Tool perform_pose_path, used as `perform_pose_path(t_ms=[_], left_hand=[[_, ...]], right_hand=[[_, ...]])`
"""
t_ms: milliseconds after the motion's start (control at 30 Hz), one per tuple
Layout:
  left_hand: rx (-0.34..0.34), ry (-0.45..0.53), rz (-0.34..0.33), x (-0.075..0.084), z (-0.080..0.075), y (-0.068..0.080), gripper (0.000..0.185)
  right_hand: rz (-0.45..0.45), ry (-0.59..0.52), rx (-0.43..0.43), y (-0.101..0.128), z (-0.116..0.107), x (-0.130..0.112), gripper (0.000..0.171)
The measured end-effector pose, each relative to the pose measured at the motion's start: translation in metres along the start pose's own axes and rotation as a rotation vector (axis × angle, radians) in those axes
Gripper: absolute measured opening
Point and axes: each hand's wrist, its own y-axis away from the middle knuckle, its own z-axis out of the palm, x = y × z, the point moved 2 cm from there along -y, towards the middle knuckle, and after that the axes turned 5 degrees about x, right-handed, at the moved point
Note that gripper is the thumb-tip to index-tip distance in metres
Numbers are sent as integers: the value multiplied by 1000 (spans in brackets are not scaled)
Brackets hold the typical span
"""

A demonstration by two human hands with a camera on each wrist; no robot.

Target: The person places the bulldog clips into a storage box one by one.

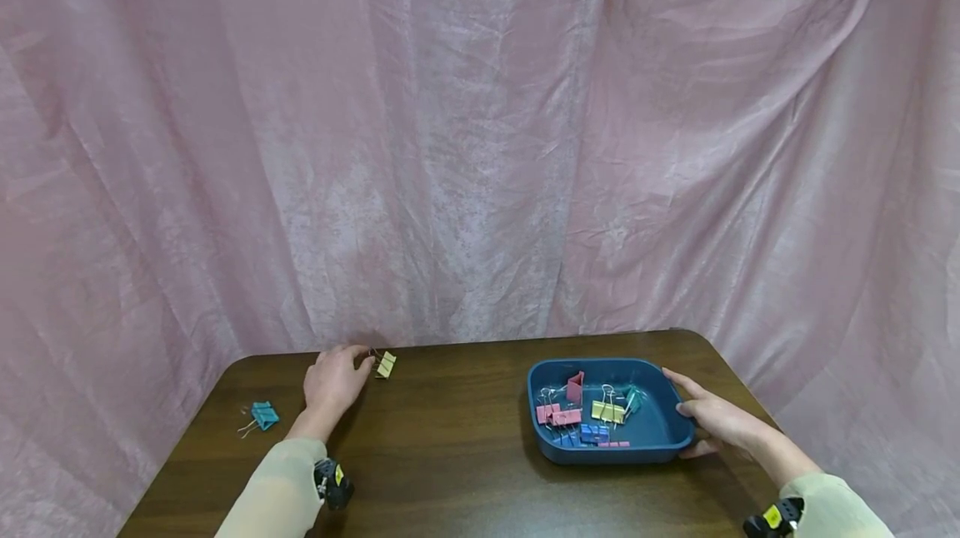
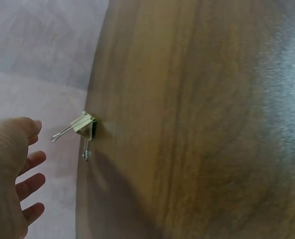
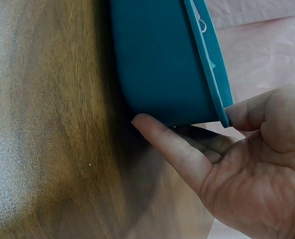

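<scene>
My left hand (image 1: 336, 378) reaches over the back left of the table, beside a yellow binder clip (image 1: 386, 365). Its fingers are loosely bent, and in the left wrist view a gap separates them from the yellow clip (image 2: 82, 124), which lies at the table edge. A teal binder clip (image 1: 264, 415) is left of that hand. At the right, my right hand (image 1: 716, 417) holds the end of a blue tray (image 1: 652, 455), one digit on the rim and another low against the wall. Pink, blue, yellow and green binder clips lie inside the tray.
The brown wooden table (image 1: 450, 438) has rounded back corners. A pink curtain (image 1: 465, 146) hangs right behind its back edge. Black devices are strapped to both wrists, the left one (image 1: 333, 484) above the table.
</scene>
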Motion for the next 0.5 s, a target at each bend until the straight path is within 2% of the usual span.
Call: perform_pose_path(t_ms=[200,500], left_hand=[[-97,-45,47,2,12,7,42],[-240,-55,115,0,26,17,53]], right_hand=[[-7,-1,-1,0,0,0,68],[-5,-1,0,-2,0,2,69]])
